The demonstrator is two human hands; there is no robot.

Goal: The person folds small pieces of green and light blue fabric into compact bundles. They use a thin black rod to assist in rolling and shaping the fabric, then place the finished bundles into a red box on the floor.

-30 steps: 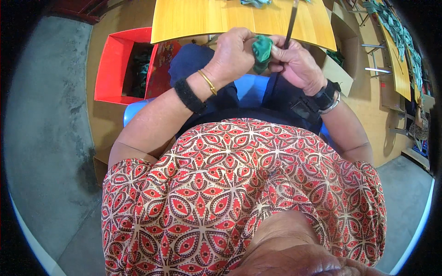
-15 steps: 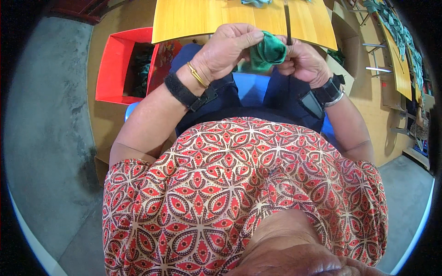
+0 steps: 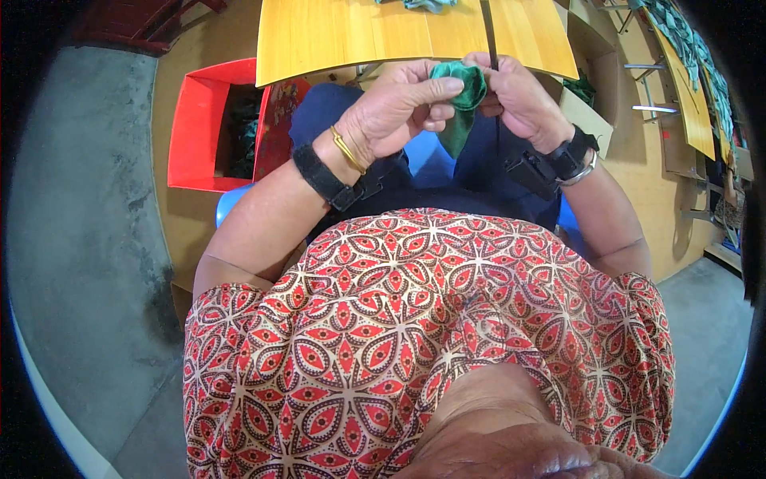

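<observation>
The left hand (image 3: pixel 399 108) was in the upper middle of the frame, and it pinched a small green cloth (image 3: pixel 471 93): the thumb was pressed flat on the near face, while the other fingers were curled beneath and behind. The cloth was gathered round at its top, and its lower part hung down to a point between the two hands.

The right hand (image 3: pixel 523 100) was just beside it, to the right, with its fingers bent and close together around a thin dark rod (image 3: pixel 488 30). This rod stood almost upright, leaning a little to the left at its top. Whether the right fingertips also gripped the edge of the cloth, I could not tell surely, because they overlapped there.

Black straps (image 3: pixel 319 177) were on both wrists, together with a golden bangle (image 3: pixel 347 150) on the left one.

Behind the hands, at the top of the frame, was a yellow wooden table (image 3: pixel 343 40), with pale blue-green fabric (image 3: pixel 431 4) on its far part. A red box (image 3: pixel 190 136) stood in the upper left, and an open cardboard box (image 3: pixel 586 116) stood in the upper right.
</observation>
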